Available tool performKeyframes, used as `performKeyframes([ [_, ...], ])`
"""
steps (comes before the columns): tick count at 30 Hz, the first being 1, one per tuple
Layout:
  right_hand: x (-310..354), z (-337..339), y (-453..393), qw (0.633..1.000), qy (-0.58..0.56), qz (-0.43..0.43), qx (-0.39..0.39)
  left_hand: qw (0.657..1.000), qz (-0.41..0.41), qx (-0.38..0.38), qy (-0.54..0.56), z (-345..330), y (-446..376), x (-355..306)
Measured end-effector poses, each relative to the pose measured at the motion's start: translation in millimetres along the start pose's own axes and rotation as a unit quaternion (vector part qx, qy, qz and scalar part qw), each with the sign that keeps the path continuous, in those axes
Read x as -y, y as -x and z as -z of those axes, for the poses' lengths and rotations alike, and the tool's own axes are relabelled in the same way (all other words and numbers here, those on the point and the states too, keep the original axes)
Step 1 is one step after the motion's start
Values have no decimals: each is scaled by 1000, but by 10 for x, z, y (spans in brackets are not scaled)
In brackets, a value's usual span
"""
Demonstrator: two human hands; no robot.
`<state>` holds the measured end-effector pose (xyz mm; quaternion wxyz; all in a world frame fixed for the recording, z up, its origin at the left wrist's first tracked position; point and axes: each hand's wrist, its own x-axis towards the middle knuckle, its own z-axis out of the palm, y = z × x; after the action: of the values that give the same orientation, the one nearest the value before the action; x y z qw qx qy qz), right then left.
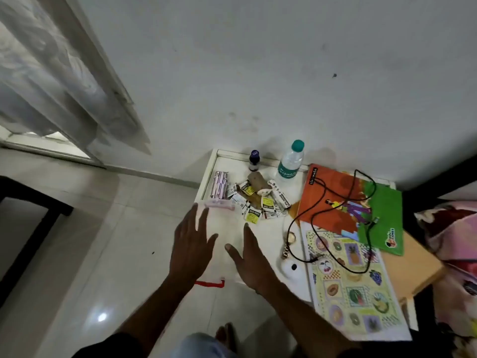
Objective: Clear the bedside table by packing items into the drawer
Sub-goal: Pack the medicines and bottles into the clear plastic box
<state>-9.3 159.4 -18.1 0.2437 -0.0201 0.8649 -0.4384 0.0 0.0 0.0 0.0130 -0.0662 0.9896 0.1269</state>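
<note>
Both hands flat, grip released — left hand (192, 245), right hand (251, 257), sachets (258, 202) just beyond fingertips

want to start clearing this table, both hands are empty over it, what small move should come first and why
Probably lower the left hand onto the pink box just past its fingertips and grip it. Both it and the right hand hover open, holding nothing, and that box is the nearest loose item. The sachets lie further back. No drawer is in view.
</note>
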Motion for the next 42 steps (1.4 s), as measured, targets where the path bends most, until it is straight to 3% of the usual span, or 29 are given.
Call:
performKeyframes([
  [3,17,-253,-53,996,-73,-5,-53,980,147,-37,132,-120,28,185],
  [5,-7,-387,-62,993,-103,-24,-60,963,191,-40,185,-223,64,335],
  [12,-77,-224,339,985,-82,51,-146,943,124,-113,286,-153,217,225],
  [16,-288,101,688,977,-37,34,-209,917,72,-51,389,-98,474,-154],
  [21,-666,283,883,977,-35,22,-211,917,40,-1,396,-323,721,-438],
  [25,-824,343,871,985,-21,15,-168,904,55,51,420,-452,773,-452],
  [29,-846,300,685,991,-42,25,-127,904,94,53,414,-543,649,-290],
  [33,-890,332,507,985,-107,10,-136,912,106,58,393,-526,387,-214],
  [38,-772,819,-215,958,45,70,-275,931,131,30,338,-415,128,-183],
  [42,-698,1084,-933,967,134,15,-214,929,113,42,350,-436,41,-168],
])
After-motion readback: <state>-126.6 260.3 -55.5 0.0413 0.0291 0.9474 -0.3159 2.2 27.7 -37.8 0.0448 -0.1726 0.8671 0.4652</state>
